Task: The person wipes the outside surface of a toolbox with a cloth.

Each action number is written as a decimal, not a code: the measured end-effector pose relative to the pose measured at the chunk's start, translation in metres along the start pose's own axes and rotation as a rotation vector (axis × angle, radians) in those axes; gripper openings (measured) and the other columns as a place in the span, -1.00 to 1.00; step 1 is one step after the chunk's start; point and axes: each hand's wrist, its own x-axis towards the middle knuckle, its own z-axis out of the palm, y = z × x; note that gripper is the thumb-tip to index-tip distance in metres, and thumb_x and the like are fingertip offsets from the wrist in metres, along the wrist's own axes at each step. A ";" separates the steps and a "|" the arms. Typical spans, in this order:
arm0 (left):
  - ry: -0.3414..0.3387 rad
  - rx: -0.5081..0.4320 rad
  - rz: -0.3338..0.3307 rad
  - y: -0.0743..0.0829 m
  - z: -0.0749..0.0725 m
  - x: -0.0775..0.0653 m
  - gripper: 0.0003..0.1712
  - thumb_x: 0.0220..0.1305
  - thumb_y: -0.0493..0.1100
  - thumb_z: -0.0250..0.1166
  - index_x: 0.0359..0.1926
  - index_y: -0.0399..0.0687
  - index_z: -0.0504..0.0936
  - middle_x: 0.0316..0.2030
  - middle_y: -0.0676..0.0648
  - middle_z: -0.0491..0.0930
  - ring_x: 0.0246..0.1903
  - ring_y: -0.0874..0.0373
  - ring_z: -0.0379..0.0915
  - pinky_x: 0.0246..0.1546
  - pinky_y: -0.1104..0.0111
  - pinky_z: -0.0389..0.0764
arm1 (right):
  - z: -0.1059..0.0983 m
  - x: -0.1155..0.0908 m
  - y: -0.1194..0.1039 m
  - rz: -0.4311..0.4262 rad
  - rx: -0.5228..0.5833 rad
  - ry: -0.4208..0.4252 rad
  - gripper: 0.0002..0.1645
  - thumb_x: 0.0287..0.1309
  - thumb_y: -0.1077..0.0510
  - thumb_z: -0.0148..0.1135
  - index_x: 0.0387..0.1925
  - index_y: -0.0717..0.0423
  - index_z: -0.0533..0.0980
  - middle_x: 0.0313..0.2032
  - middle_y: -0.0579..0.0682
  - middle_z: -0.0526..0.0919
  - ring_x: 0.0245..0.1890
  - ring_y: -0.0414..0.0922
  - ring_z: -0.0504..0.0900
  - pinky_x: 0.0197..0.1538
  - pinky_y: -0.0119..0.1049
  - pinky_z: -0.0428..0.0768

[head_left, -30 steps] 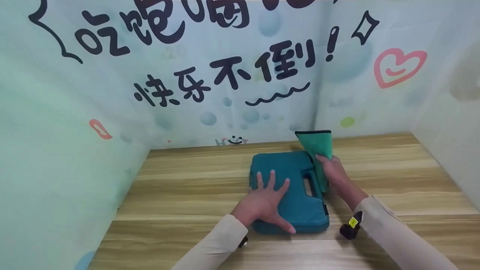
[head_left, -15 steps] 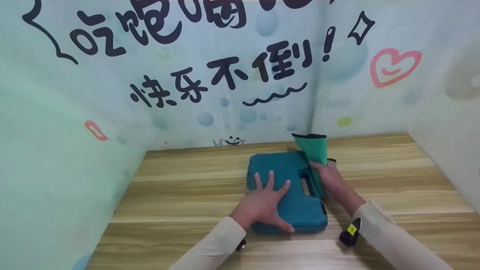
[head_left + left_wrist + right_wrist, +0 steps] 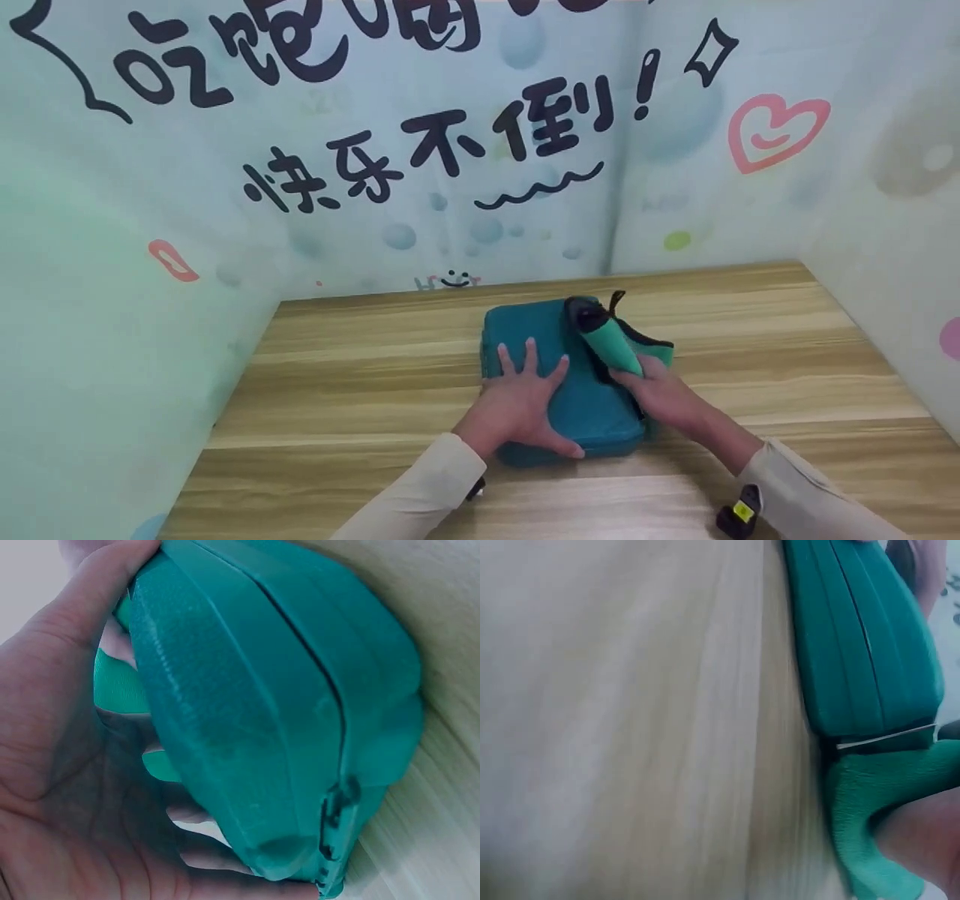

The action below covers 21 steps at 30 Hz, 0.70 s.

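A teal hard plastic case (image 3: pixel 589 409) lies flat on the table. My left hand (image 3: pixel 520 405) rests on its lid with the fingers spread, and the thumb reaches the near edge. In the left wrist view, the palm and straight fingers span the side of the case (image 3: pixel 247 697), where a seam and a hinge or latch show. My right hand (image 3: pixel 667 394) grips a green cloth (image 3: pixel 616 349) with black edging at the case's right side, over the handle area. The right wrist view has the cloth (image 3: pixel 859 802) bunched around the hand, against the case's end (image 3: pixel 870 652).
The case stands on a wood-grain table (image 3: pixel 360 382). Behind it hangs a pale printed backdrop (image 3: pixel 450 232) with dark lettering, and plain pale side walls flank the table. A small black device with a yellow label (image 3: pixel 741 511) sits at the right wrist.
My right hand has drawn the cloth down and toward me along the case's right side. The cloth's upper end has folded over onto the lid, covering the handle. My left hand stays on the lid.
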 end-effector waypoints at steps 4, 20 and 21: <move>0.010 -0.001 0.011 0.000 0.000 -0.001 0.47 -0.23 0.72 0.33 0.64 0.32 -0.04 0.58 -0.32 -0.27 0.42 -0.58 -0.37 0.07 -0.30 0.43 | -0.001 -0.009 -0.008 -0.095 -0.177 -0.059 -0.26 0.57 0.07 0.01 0.58 0.24 0.02 0.46 0.31 0.20 0.44 0.20 0.17 0.39 0.23 0.12; -0.001 -0.022 0.050 -0.001 -0.002 -0.004 0.40 -0.17 0.65 0.38 0.63 0.27 0.03 0.57 -0.33 -0.28 0.42 -0.60 -0.38 0.16 -0.21 0.38 | -0.001 -0.022 -0.019 -0.054 -0.270 -0.103 -0.27 0.58 0.07 -0.01 0.59 0.19 0.03 0.49 0.40 0.06 0.48 0.33 0.02 0.37 0.31 0.08; -0.001 -0.020 0.050 -0.001 -0.002 -0.003 0.40 -0.16 0.64 0.39 0.63 0.28 0.02 0.57 -0.33 -0.28 0.42 -0.60 -0.38 0.17 -0.22 0.38 | -0.001 -0.020 -0.018 -0.051 -0.254 -0.092 -0.26 0.58 0.08 -0.01 0.60 0.18 0.01 0.49 0.41 0.04 0.47 0.33 0.03 0.37 0.31 0.08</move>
